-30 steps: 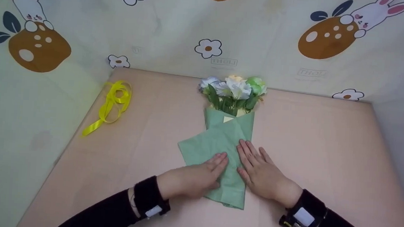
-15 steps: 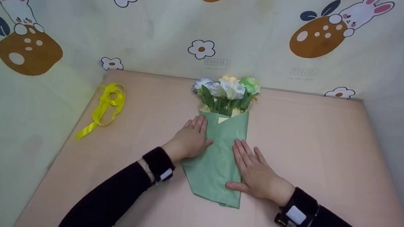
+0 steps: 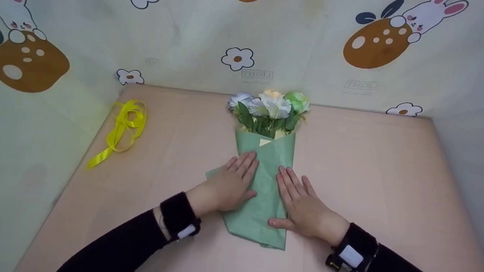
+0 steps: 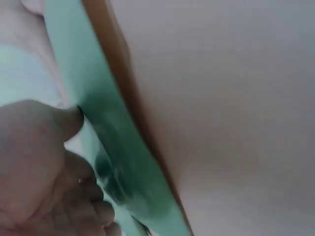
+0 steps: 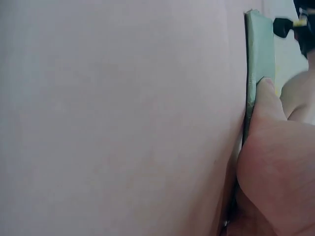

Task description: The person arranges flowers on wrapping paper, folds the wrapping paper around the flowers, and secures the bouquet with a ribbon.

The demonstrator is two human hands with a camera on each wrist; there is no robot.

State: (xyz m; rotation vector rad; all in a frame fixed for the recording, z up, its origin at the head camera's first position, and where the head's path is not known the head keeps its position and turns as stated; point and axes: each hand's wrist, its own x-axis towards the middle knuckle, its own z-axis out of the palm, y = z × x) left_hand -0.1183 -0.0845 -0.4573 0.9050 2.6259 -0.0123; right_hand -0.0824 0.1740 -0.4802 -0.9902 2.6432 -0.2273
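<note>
two hands rested on the green paper (image 3: 258,221), the left hand (image 3: 228,187) and the right hand (image 3: 306,211), both with fingers straight and gripping nothing. the paper lay wrapped around the stems of several flowers (image 3: 275,106), in the middle of the surface (image 3: 370,169), with the blooms reaching its far edge. half a second earlier the left hand was higher, at the top left of the wrap just below the blooms; it had since slid down toward the near edge, and a paper corner (image 3: 211,173) now poked out to its left. a second earlier a wide flap lay out toward the left edge; most of that was now folded in or covered. the right hand had hardly moved, its fingers along the paper's right side and its thumb across it. the yellow ribbon (image 3: 120,126) lay untouched by the left edge, near the far left corner.
</note>
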